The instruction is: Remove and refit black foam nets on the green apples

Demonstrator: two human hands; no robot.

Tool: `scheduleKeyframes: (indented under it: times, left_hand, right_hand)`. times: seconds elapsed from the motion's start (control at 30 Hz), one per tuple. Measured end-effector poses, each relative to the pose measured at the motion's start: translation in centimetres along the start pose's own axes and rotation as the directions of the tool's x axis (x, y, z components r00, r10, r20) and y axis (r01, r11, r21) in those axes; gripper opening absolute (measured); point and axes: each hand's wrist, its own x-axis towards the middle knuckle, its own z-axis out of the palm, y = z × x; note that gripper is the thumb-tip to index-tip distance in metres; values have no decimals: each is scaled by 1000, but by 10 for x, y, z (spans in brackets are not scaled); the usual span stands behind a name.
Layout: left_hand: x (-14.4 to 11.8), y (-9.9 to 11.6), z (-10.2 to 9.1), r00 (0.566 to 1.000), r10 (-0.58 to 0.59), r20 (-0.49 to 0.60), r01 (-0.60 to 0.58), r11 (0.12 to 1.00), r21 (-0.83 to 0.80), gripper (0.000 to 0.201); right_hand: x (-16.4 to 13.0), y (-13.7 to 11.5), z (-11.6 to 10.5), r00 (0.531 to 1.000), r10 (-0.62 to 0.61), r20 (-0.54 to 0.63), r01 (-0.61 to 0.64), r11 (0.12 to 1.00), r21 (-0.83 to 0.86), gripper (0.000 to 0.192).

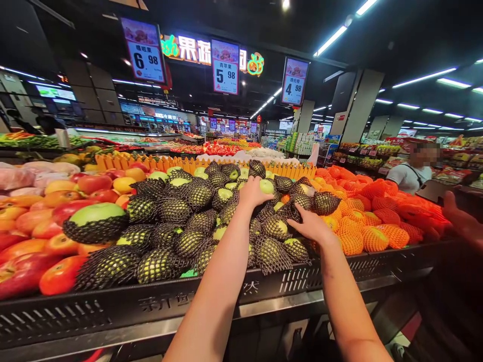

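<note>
My left hand (253, 195) reaches to the middle of the display, its fingers curled round a green apple (266, 186) whose bare top shows. To its right, my right hand (315, 224) rests over the netted fruit with thumb and fingers apart, its fingertips by a green apple in black foam net (277, 227). I cannot see anything held in it. Many more green apples in black nets (190, 243) lie heaped around both hands in a black crate (181, 296).
Red and yellow fruit (71, 203) lies at left; orange-netted fruit (375, 238) is at right. A low yellow picket divider (181, 163) runs behind the apples. Price signs (225, 68) hang above. Another person's hand (458, 213) is at the right edge; a person (409, 168) stands farther back.
</note>
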Motion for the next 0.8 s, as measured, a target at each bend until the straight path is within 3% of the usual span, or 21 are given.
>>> scheduleKeyframes:
  times: [0.1, 0.17, 0.23, 0.3, 0.43, 0.53, 0.63, 0.8]
  left_hand:
    - [-1, 1, -1, 1000, -5, 2, 5, 1000, 0, 66]
    - [-1, 1, -1, 1000, -7, 11, 7, 1000, -3, 66]
    - [-1, 1, -1, 1000, -4, 7, 4, 1000, -3, 67]
    - [-1, 1, -1, 1000, 6, -10, -6, 1000, 2, 68]
    - [-1, 1, 0, 1000, 6, -13, -6, 1000, 7, 68]
    - [-1, 1, 0, 1000, -6, -7, 6, 1000, 3, 68]
    - [-1, 0, 0, 1000, 14, -13, -14, 1000, 2, 69]
    - [-3, 1, 0, 967, 242, 84, -240, 970, -27, 67]
  right_hand:
    - [0, 10, -16, 979, -157, -126, 157, 988, -15, 85]
    - [4, 11, -29, 947, -262, -185, 263, 965, -20, 66]
    - [11, 8, -37, 942, -302, -148, 299, 953, -39, 35]
    - [20, 3, -39, 956, -291, -43, 288, 955, -77, 26]
    - [38, -6, -25, 957, -263, 122, 280, 949, -149, 30]
    - [48, -8, -13, 930, -301, 210, 339, 924, -179, 34]
    - [56, -9, -6, 894, -343, 290, 409, 889, -207, 51]
    - [67, -9, 7, 858, -355, 372, 465, 844, -267, 77]
